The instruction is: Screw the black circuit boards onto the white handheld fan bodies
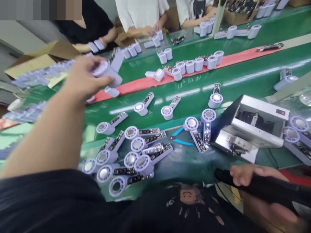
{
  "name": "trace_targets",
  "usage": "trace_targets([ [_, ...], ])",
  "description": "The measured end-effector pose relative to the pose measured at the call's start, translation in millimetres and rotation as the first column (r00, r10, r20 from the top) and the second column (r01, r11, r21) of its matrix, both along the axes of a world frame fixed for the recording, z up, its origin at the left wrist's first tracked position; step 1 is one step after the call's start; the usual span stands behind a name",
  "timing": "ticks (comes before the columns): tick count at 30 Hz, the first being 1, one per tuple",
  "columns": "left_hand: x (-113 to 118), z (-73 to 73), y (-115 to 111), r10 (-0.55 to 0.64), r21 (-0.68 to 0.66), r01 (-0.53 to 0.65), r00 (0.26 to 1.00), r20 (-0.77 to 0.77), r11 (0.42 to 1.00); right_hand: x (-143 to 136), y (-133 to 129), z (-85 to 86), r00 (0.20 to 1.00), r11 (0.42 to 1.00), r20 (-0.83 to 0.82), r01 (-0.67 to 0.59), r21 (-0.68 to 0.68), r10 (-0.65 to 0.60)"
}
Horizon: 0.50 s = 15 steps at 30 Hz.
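My left hand (85, 76) reaches out over the far left of the green belt, its fingers and thumb around a pale purple plastic part (109, 72). Low at the right, my right hand (250, 174) is closed round a long black handheld tool (267, 191), whose rounded end points left. Between my arms, several pale purple units (143, 163) with round heads and open handles showing circuit boards lie in a group at the bench's near edge. Blue-handled pliers (181, 136) lie just right of them.
A silver metal tape dispenser-like machine (252, 126) stands at the right. More units (167, 111) lie on the green belt (194, 90), others on a red strip (136, 84). Across the belt are several people (141, 16) and cardboard boxes (239, 13).
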<state>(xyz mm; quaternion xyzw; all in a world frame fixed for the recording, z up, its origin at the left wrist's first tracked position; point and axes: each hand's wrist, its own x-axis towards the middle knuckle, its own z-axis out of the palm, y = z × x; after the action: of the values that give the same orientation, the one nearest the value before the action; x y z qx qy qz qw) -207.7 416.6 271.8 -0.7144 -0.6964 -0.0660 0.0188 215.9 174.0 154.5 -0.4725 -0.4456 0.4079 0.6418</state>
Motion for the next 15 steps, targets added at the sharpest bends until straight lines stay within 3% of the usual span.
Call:
trace_targets([
  [1, 14.8, 10.2, -34.9, -0.129, 0.105, 0.124, 0.991, 0.046, 0.987, -2.1, 1.2, 4.2, 1.000, 0.998, -0.029, -0.008, 0.059, 0.010],
  [2, 30.5, 16.5, -72.3, -0.309, 0.193, 0.290, 0.948, 0.073, 0.937, -3.7, 1.5, 8.1, 0.998, 0.994, -0.054, -0.018, 0.107, 0.024],
  [4, 61.1, 15.6, -147.1, -0.598, 0.130, 0.584, 0.782, 0.177, 0.802, -6.0, 0.2, 16.0, 0.994, 0.986, -0.083, -0.056, 0.157, 0.070],
  [6, 84.6, -4.4, -209.2, -0.695, -0.073, 0.756, 0.632, 0.344, 0.651, -6.9, -1.9, 23.4, 0.987, 0.977, -0.093, -0.114, 0.180, 0.133],
  [7, 92.6, -20.2, -232.0, -0.711, -0.135, 0.796, 0.592, 0.380, 0.590, -6.9, -3.0, 26.3, 0.981, 0.970, -0.097, -0.144, 0.197, 0.165],
  [9, 100.9, -57.0, -258.7, -0.736, -0.229, 0.841, 0.540, 0.408, 0.491, -5.5, -4.5, 30.0, 0.971, 0.957, -0.103, -0.189, 0.219, 0.215],
  [12, 100.0, -104.7, -263.5, -0.726, -0.342, 0.835, 0.547, 0.418, 0.431, -1.6, -5.6, 30.2, 0.956, 0.940, -0.088, -0.255, 0.229, 0.281],
  [15, 92.7, -125.1, -256.4, -0.709, -0.418, 0.817, 0.562, 0.426, 0.397, -1.2, -7.8, 27.9, 0.923, 0.907, -0.021, -0.372, 0.198, 0.383],
])
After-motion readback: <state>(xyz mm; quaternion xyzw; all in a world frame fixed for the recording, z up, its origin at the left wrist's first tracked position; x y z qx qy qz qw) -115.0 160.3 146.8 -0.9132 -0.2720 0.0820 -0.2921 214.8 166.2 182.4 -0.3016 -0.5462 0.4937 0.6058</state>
